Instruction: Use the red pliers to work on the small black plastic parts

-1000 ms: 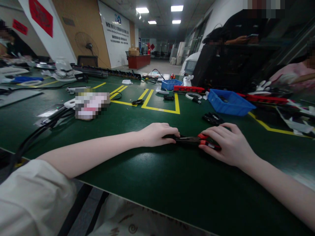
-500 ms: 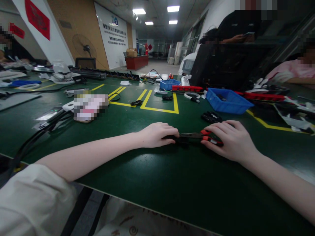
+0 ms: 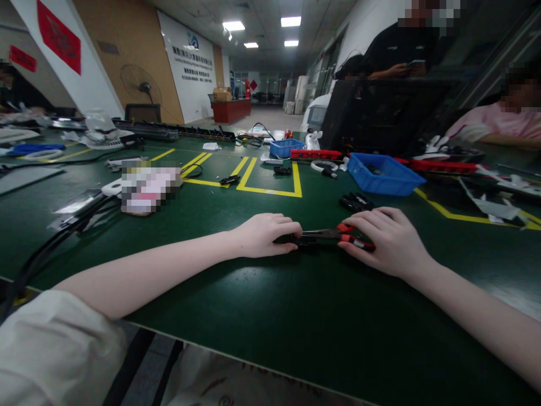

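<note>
My right hand [image 3: 391, 239] is closed around the red and black handles of a pair of long-nose pliers [image 3: 332, 233], whose jaws point left. Between the thumb and fingers of my left hand [image 3: 270, 234] is a small black part [image 3: 305, 241], mostly covered by the fingers and too dark to name. The plier tips reach to this part, right beside my left fingertips; whether they grip it I cannot tell. Both hands are low over the green table [image 3: 262, 316]. Just beyond my right hand lies a cluster of black pieces [image 3: 355, 202].
A blue bin [image 3: 382, 175] stands behind my right hand, a smaller blue bin [image 3: 286, 148] farther back. On the left are a phone [image 3: 150, 190] and black cables [image 3: 46, 248]. Small black parts [image 3: 230, 180] lie near yellow tape lines. A dark monitor back [image 3: 389, 115] and people are across the table.
The whole view has shifted slightly, so everything appears a little farther left. Both hands keep their hold, with the pliers still at the black part.
</note>
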Tool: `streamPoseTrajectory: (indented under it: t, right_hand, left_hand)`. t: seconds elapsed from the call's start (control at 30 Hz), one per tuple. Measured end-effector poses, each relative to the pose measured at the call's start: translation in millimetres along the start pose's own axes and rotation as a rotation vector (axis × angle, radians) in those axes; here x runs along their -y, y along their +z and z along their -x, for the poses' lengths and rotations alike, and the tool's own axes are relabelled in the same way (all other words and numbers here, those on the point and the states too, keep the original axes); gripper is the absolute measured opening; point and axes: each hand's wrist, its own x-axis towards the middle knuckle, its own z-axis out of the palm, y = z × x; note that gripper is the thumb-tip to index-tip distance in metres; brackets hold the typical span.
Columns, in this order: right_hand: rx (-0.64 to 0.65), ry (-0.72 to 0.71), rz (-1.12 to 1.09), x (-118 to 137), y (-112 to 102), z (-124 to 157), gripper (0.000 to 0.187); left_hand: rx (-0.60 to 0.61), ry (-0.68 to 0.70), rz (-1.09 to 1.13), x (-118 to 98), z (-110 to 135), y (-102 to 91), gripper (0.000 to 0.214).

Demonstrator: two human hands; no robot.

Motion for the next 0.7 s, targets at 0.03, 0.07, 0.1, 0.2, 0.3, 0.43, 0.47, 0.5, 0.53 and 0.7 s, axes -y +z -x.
streamPoseTrajectory:
  t: [0.03, 0.07, 0.1, 0.2, 0.3, 0.43, 0.47, 0.5, 0.53, 0.7]
  right_hand:
    - [-0.002, -0.011, 0.01, 0.2, -0.3, -0.2, 0.032]
    - [-0.004, -0.021, 0.019, 0.4, -0.5, -0.4, 0.032]
    - [-0.003, -0.027, 0.025, 0.4, -0.5, -0.4, 0.032]
    - [0.005, -0.021, 0.016, -0.2, 0.4, 0.1, 0.033]
    - [0.001, -0.009, -0.001, -0.8, 1.6, 0.8, 0.032]
    - [0.005, -0.002, 0.002, -0.2, 1.1, 0.6, 0.032]
    - [0.006, -0.003, 0.004, 0.0, 0.8, 0.4, 0.032]
    - [0.005, -0.008, 0.007, 0.2, 0.5, 0.2, 0.032]
    - [0.0, -0.016, 0.011, 0.3, 0.3, 0.1, 0.033]
    - [-0.027, -0.062, 0.04, 0.4, 0.3, -0.4, 0.034]
  left_hand:
    - [-0.004, 0.002, 0.0, -0.3, 0.1, 0.0, 0.018]
    - [-0.009, 0.005, 0.0, -0.5, 0.1, 0.0, 0.018]
    - [-0.012, 0.009, 0.002, -0.8, 0.1, -0.1, 0.018]
    - [-0.009, 0.01, 0.001, -1.2, -0.1, -0.2, 0.018]
    - [-0.001, -0.004, -0.007, -1.3, -0.2, -0.1, 0.019]
    - [-0.001, -0.013, 0.0, -1.1, 0.1, 0.3, 0.021]
    - [-0.001, -0.01, 0.0, -1.0, 0.2, 0.4, 0.021]
    - [-0.002, -0.006, 0.001, -0.9, 0.4, 0.5, 0.022]
    - [-0.003, 0.0, 0.001, -0.8, 0.5, 0.6, 0.022]
    - [-0.009, 0.03, -0.01, 0.1, 0.8, 0.8, 0.025]
